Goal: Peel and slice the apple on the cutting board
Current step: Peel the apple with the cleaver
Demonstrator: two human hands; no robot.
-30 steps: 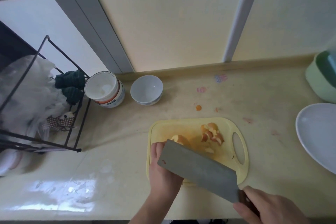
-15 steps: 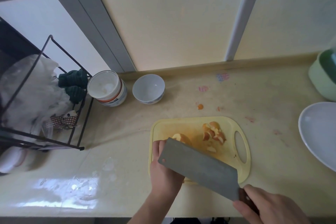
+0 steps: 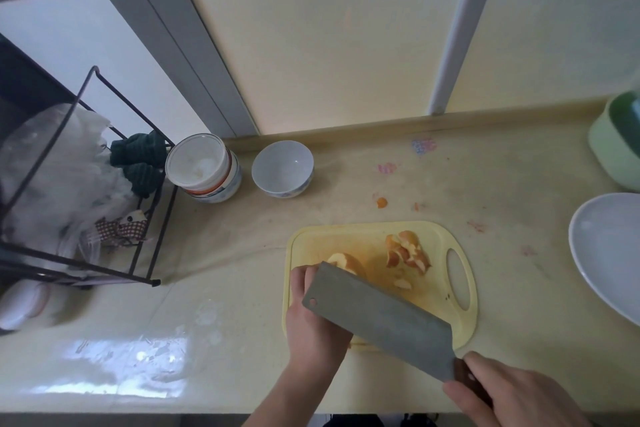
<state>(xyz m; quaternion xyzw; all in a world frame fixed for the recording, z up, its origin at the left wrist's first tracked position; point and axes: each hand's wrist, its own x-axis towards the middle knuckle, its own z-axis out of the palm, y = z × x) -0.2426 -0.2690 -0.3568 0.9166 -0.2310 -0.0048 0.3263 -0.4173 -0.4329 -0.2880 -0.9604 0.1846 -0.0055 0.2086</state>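
A yellow cutting board (image 3: 446,326) lies on the counter near the front edge. The peeled apple piece (image 3: 343,262) sits on its left half, mostly hidden by the blade. My left hand (image 3: 313,319) rests at the board's left edge with its fingers against the apple; the blade hides its fingertips. My right hand (image 3: 512,395) grips the dark handle of a wide grey cleaver (image 3: 377,319), whose blade slants across the board over the apple and my left hand. A heap of cut apple pieces (image 3: 408,253) lies near the board's handle hole.
A white bowl (image 3: 282,168) and a white tub (image 3: 202,166) stand at the back left. A black wire rack (image 3: 79,204) with bags and cloths fills the left. A white plate (image 3: 606,253) and a green container (image 3: 616,152) sit at the right edge.
The cleaver and both hands stay almost in place on the board; only the view has shifted slightly.
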